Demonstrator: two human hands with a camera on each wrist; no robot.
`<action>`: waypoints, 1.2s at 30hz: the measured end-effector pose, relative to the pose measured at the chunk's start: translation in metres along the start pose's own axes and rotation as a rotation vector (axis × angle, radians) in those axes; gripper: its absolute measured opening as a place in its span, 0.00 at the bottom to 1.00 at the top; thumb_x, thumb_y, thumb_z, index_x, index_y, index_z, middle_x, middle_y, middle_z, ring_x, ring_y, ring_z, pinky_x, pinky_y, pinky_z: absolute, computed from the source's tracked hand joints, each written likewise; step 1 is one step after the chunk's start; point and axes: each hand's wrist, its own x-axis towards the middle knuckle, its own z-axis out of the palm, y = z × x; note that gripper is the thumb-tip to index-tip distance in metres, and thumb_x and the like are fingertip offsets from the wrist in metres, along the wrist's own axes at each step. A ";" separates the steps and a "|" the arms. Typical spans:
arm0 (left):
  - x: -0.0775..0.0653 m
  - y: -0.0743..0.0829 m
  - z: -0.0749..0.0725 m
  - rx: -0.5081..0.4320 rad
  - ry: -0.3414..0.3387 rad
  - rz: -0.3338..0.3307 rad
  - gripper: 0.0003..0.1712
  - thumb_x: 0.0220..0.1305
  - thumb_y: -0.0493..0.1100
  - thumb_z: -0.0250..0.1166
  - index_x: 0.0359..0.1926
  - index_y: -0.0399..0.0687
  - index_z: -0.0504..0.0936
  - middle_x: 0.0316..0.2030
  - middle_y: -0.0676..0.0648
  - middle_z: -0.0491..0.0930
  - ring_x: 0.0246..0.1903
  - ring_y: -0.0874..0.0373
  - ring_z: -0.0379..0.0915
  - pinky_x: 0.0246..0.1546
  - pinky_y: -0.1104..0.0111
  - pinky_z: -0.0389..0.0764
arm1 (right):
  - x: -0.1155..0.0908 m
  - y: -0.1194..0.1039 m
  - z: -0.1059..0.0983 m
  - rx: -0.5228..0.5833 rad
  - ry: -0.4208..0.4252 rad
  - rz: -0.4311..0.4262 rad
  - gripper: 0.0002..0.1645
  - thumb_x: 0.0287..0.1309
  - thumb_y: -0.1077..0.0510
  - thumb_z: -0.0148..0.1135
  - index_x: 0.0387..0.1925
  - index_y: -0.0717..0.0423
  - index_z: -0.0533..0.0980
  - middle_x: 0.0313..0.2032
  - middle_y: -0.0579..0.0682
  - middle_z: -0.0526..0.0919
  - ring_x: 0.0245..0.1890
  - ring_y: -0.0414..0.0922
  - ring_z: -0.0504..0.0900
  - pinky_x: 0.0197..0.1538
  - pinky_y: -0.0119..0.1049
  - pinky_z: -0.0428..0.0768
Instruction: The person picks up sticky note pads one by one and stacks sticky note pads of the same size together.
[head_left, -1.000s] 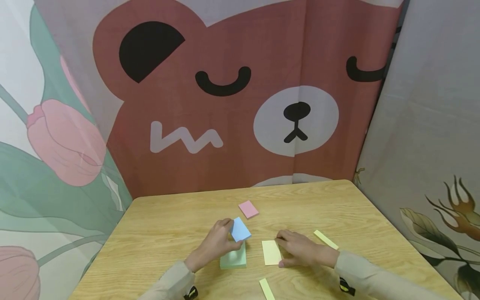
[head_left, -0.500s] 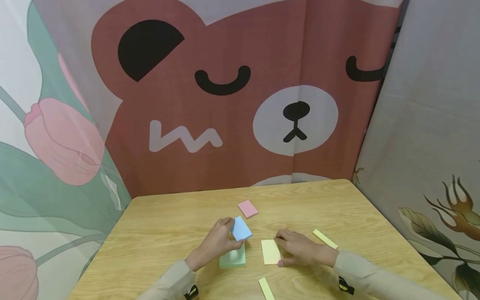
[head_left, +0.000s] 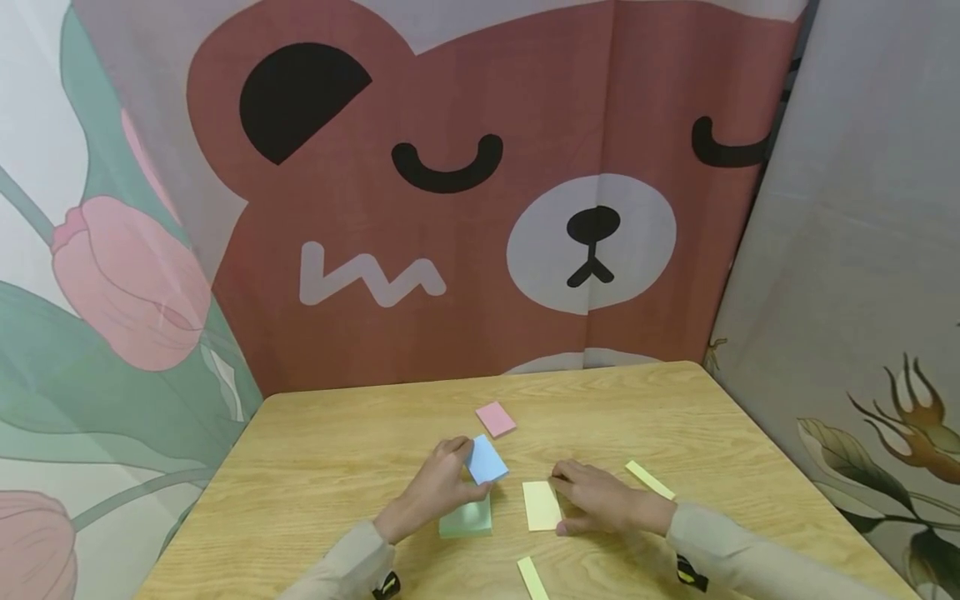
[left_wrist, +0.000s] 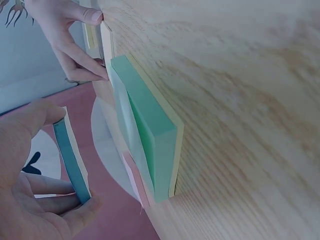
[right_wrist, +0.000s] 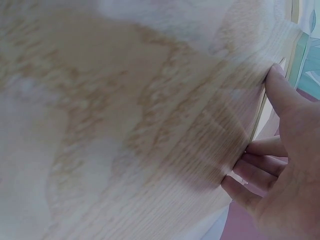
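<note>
Left hand and blue pad shifted slightly right; right hand and yellow pad stayed put. Left wrist view showed what head view didn't: a pale yellow layer under green pad, plus green's top sheet lifted along one edge. Head view gave the full layout: pink pad beyond the blue one, far strip behind the right wrist, near strip closer to the person. Right wrist view showed thumb and fingertip at yellow pad's edge, other fingers bent beside it.

Blue pad sat between left thumb and fingers, hand half curled, gripping opposite edges; pad was tilted, clear of the table, above green's far side. Yellow pad lay flat just left of right hand, pinched between bent thumb and fingers. Green lay below left hand, apart from yellow.
</note>
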 end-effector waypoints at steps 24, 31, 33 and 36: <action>0.005 0.009 0.002 -0.008 -0.015 0.049 0.36 0.46 0.54 0.66 0.48 0.30 0.72 0.45 0.39 0.74 0.44 0.50 0.69 0.40 0.67 0.75 | 0.000 0.002 0.002 0.004 -0.026 0.022 0.44 0.52 0.35 0.50 0.54 0.71 0.65 0.50 0.56 0.66 0.49 0.48 0.67 0.53 0.47 0.69; 0.005 0.010 0.004 0.004 -0.018 0.054 0.35 0.46 0.54 0.66 0.48 0.31 0.72 0.44 0.40 0.74 0.44 0.50 0.69 0.41 0.65 0.75 | 0.000 0.002 0.004 -0.007 -0.006 0.003 0.44 0.52 0.35 0.50 0.53 0.71 0.66 0.49 0.56 0.66 0.47 0.47 0.68 0.48 0.41 0.73; 0.005 0.011 0.003 0.003 -0.018 0.057 0.35 0.46 0.55 0.66 0.48 0.32 0.72 0.44 0.41 0.74 0.44 0.50 0.69 0.41 0.66 0.75 | 0.000 0.003 0.004 -0.010 -0.005 0.002 0.44 0.52 0.34 0.49 0.53 0.71 0.66 0.48 0.55 0.66 0.47 0.47 0.68 0.47 0.40 0.73; 0.006 0.014 0.004 0.004 -0.020 0.067 0.35 0.46 0.55 0.66 0.48 0.33 0.73 0.43 0.41 0.74 0.43 0.51 0.69 0.40 0.67 0.75 | 0.000 0.002 0.004 -0.010 -0.001 0.001 0.44 0.52 0.34 0.50 0.53 0.71 0.66 0.48 0.56 0.67 0.47 0.47 0.68 0.48 0.41 0.73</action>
